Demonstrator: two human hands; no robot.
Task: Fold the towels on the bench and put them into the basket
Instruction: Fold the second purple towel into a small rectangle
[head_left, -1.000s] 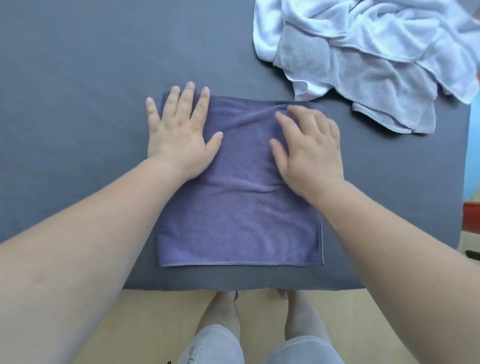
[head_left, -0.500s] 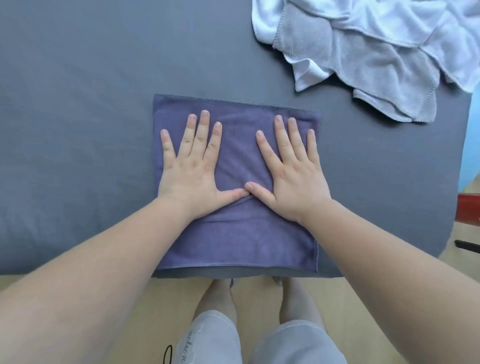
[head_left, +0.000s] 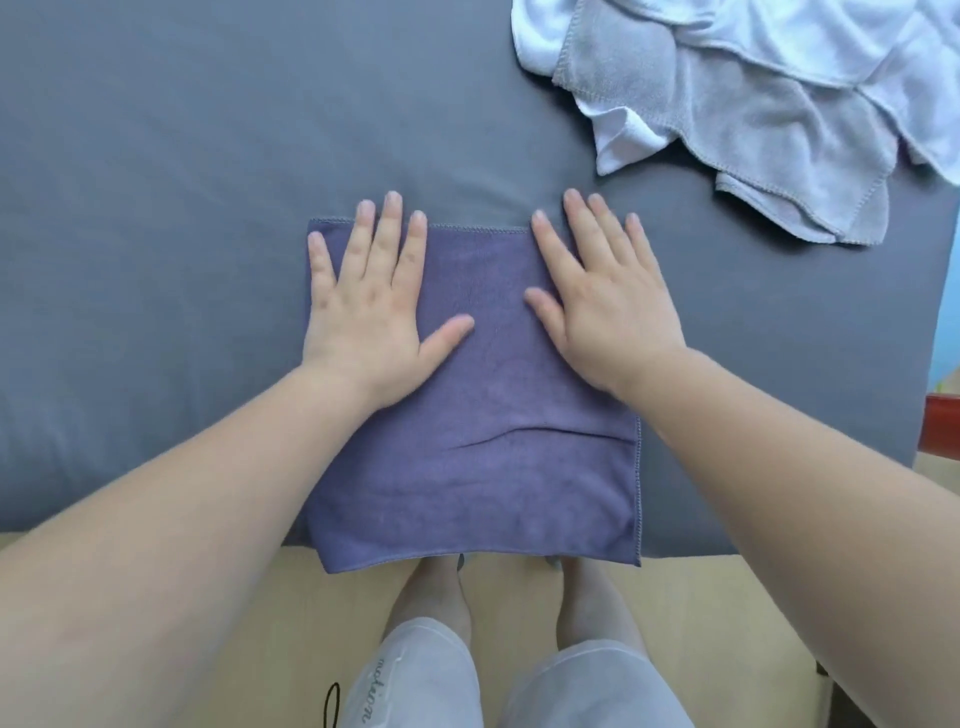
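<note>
A folded purple towel (head_left: 478, 457) lies flat on the grey bench (head_left: 182, 182), its near edge hanging slightly over the bench's front edge. My left hand (head_left: 369, 312) presses flat on the towel's far left part, fingers straight, fingertips reaching past the far edge. My right hand (head_left: 597, 312) presses flat on the far right part, fingers also straight and past the far edge. A shallow crease runs across the towel below my hands. The basket is not in view.
A crumpled heap of white towels (head_left: 779, 62) and a light grey towel (head_left: 769, 135) lies at the bench's far right. A red object (head_left: 943, 431) shows past the bench's right edge. Below the front edge are the wooden floor and my legs.
Both hands have slid away from me over the purple towel, from its middle to its far edge, and spread apart. The towel's near edge now overhangs the bench front.
</note>
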